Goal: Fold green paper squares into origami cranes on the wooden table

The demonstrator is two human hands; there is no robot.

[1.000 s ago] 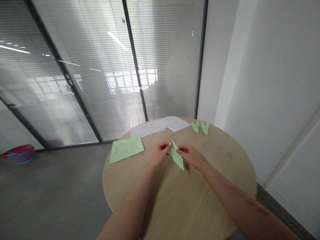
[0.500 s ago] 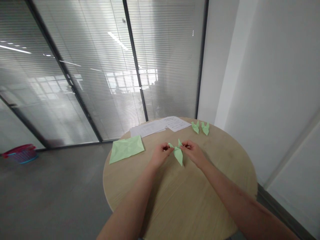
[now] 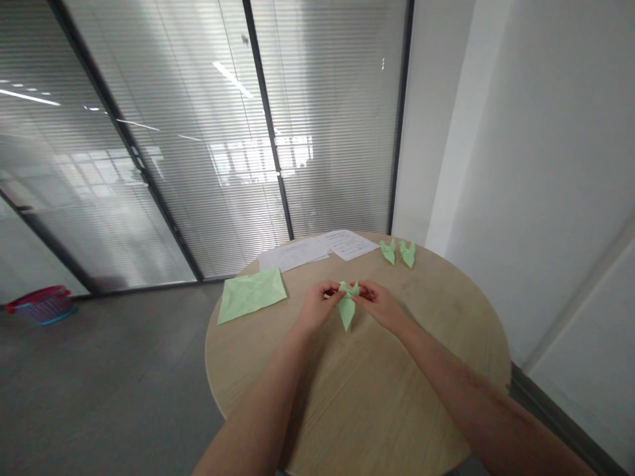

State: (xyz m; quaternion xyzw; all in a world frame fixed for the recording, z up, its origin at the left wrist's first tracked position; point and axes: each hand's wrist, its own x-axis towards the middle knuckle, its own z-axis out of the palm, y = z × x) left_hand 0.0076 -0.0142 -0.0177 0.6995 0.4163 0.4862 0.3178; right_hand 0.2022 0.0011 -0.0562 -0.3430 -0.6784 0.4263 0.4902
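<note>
Between my two hands is a green origami crane (image 3: 347, 313), its broad wing pointing down toward me and two narrow tips up. My left hand (image 3: 320, 304) pinches its left side with thumb and fingers. On the right side, my right hand (image 3: 376, 301) pinches it the same way, close to the other hand. Two similar folded cranes, one (image 3: 387, 252) beside the other (image 3: 407, 254), stand at the table's far right. To the left of my hands lies a creased green sheet of paper (image 3: 252, 295).
White printed papers (image 3: 351, 244) lie along the far edge of the round wooden table (image 3: 357, 410). Behind it rises a glass partition with blinds (image 3: 342, 132), and a white wall (image 3: 555, 172) is at the right. A red and blue basket (image 3: 42, 305) sits on the floor at left.
My right hand has come slightly left, closer to my left hand. The crane's wing has swung left and now points more nearly straight down, with its two tips closer together.
</note>
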